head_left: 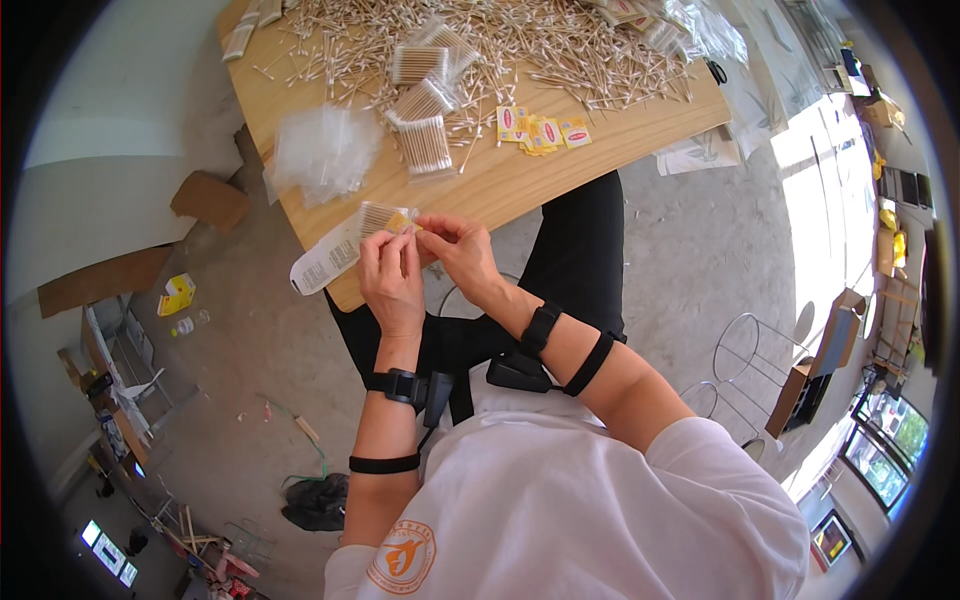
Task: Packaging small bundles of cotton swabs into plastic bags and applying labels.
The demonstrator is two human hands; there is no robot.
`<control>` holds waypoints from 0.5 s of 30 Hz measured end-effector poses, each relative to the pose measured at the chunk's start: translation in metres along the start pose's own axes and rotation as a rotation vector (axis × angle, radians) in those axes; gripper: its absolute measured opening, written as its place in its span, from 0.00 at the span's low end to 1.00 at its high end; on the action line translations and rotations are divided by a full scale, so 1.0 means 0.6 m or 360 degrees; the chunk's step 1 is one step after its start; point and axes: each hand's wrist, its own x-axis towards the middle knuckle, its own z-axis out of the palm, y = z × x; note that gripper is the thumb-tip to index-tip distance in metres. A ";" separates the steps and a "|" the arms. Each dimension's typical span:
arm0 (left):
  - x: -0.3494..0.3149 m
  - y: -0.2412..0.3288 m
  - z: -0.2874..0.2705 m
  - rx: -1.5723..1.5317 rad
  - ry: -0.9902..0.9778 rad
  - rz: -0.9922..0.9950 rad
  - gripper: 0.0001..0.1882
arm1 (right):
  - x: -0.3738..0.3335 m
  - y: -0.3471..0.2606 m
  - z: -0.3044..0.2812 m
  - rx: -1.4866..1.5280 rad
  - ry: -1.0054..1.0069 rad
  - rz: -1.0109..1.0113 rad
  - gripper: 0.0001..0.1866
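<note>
A small clear bag of cotton swabs [378, 217] lies at the table's near edge, a yellow card [399, 222] at its right end. My left hand [392, 285] pinches the bag from the near side with its fingers drawn together. From the right, my right hand [462, 257] closes its fingertips at the yellow card; the exact contact is partly hidden. A white printed strip [325, 262] sticks out left of the bag. Beyond my hands are a filled swab bag [425, 146], a stack of clear empty bags [325, 152] and several yellow cards [543, 133].
Loose cotton swabs [340, 45] cover the far part of the wooden table [480, 195], with more filled bags [420, 64] among them. Clear plastic packaging [705, 35] sits at the far right corner. Wire-framed stools [750, 340] and cardboard boxes [820, 370] stand on the right.
</note>
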 end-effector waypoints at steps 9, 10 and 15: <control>0.026 -0.063 -0.020 0.0073 -0.0054 -0.0224 0.24 | 0.014 -0.024 0.005 -0.0171 0.0228 0.0256 0.11; 0.027 -0.077 -0.025 0.0079 -0.0048 -0.0230 0.24 | 0.015 -0.022 0.006 -0.0234 0.0237 0.0153 0.11; 0.028 -0.093 -0.036 -0.0022 -0.0435 -0.0153 0.23 | 0.027 -0.015 -0.003 -0.0557 0.0206 -0.0118 0.10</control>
